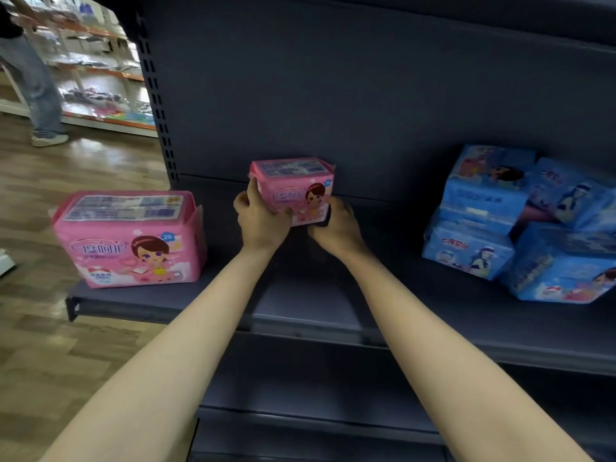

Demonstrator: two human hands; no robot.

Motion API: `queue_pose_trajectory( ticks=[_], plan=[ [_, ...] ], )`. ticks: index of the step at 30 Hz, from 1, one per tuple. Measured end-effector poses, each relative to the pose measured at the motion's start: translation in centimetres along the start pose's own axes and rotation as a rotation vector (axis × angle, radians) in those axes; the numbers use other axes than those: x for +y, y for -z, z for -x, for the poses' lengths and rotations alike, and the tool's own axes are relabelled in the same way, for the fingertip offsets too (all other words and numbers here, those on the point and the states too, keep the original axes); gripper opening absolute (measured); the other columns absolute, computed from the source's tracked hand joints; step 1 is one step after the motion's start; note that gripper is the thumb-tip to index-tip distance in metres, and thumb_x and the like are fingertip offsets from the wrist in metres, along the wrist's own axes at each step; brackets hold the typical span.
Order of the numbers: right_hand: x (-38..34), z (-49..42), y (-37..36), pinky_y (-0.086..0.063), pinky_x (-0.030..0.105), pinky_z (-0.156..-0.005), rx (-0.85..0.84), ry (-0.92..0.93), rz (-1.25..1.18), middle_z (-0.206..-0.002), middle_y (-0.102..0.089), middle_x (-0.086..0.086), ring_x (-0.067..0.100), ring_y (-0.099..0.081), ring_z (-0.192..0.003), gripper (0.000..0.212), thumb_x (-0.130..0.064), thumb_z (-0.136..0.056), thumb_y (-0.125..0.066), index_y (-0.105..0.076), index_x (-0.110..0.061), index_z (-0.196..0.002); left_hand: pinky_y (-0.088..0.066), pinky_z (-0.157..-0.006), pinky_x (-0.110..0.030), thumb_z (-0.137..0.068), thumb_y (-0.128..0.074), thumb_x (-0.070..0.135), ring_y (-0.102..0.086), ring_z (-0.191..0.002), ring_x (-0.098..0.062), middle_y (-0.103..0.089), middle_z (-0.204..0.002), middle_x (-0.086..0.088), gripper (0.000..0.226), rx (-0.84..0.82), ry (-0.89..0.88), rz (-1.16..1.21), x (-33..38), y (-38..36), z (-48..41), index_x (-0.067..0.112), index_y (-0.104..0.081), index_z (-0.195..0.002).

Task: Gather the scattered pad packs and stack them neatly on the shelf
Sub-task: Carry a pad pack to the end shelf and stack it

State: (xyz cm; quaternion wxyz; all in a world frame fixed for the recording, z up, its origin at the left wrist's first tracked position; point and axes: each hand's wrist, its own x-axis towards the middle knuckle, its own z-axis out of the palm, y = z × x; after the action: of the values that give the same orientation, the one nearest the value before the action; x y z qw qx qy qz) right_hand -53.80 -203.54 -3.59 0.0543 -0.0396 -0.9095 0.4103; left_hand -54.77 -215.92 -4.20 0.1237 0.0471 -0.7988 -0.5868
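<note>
Left hand [258,218] and right hand [336,225] clasp a pink pad pack [295,181] at its eight and five o'clock corners, centre of the shelf [300,305]; seemingly light, squashy, best held by its sides.

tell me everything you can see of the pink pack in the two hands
The small pink soft-plastic pad pack is boxy and glossy, upright, front to the camera: white script, a brown-haired cartoon girl, a small blue badge. A pale printed label covers its top. It is mid-shelf, close to the dark grey back panel. The left hand grips its left side, thumb on the front; the right hand holds its lower right corner. The hands hide whether its base rests on the dark grey metal shelf.
</note>
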Motion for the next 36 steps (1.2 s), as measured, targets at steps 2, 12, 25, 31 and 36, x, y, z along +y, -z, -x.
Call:
queue_pose_trajectory(
  ticks=[2,12,25,31,36],
  plan=[
    [-0.5,-1.1,-0.6,-0.045,0.036,-0.098,0.031,-0.023,-0.077,-0.127,-0.052,0.009,0.024,-0.049,-0.118,0.053,-0.015,-0.076,-0.066,-0.048,-0.015,-0.127,-0.03,-0.11,-0.037,-0.083,-0.06,0.007,-0.029,-0.133,-0.032,-0.019,-0.145,-0.018,0.079,-0.018,-0.004,-0.017,-0.3,0.3,-0.7,0.018,-0.017,-0.148],
    [0.4,-4.1,-2.3,-0.057,0.039,-0.084,0.146,-0.061,-0.352,-0.111,-0.064,0.0,0.013,-0.063,-0.103,0.066,-0.012,-0.057,-0.075,-0.056,-0.023,-0.119,-0.033,-0.105,-0.036,-0.077,-0.073,0.022,-0.03,-0.133,-0.025,-0.028,-0.143,-0.01,0.099,-0.161,-0.018,0.001,-0.6,0.0,-2.2,0.028,-0.006,-0.15],
    [3.4,0.8,2.3,-0.036,0.037,-0.107,0.514,-0.212,-0.277,-0.135,-0.042,0.014,0.027,-0.038,-0.126,0.089,-0.02,-0.065,-0.074,-0.03,-0.011,-0.142,-0.045,-0.099,-0.047,-0.054,-0.065,0.037,-0.042,-0.127,-0.022,-0.049,-0.131,-0.002,0.094,-0.338,-0.136,0.107,1.3,-6.5,0.6,0.027,-0.03,-0.141],
    [5.4,2.2,3.4,-0.027,0.028,-0.101,0.585,-0.24,-0.211,-0.136,-0.042,0.016,0.03,-0.033,-0.127,0.071,-0.002,-0.078,-0.059,-0.029,-0.005,-0.142,-0.047,-0.097,-0.048,-0.053,-0.065,0.04,-0.047,-0.125,-0.023,-0.054,-0.127,-0.003,0.091,-0.4,-0.188,0.132,0.8,-8.9,1.6,0.025,-0.034,-0.138],
    [4.6,3.1,3.3,-0.032,0.035,-0.105,0.629,-0.222,-0.211,-0.134,-0.041,0.019,0.032,-0.034,-0.127,0.064,0.005,-0.077,-0.056,-0.036,-0.002,-0.137,-0.047,-0.097,-0.048,-0.051,-0.056,0.038,-0.048,-0.122,-0.028,-0.056,-0.122,-0.004,0.082,-0.423,-0.197,0.108,2.2,-7.2,2.6,0.024,-0.041,-0.13]
  ],
)
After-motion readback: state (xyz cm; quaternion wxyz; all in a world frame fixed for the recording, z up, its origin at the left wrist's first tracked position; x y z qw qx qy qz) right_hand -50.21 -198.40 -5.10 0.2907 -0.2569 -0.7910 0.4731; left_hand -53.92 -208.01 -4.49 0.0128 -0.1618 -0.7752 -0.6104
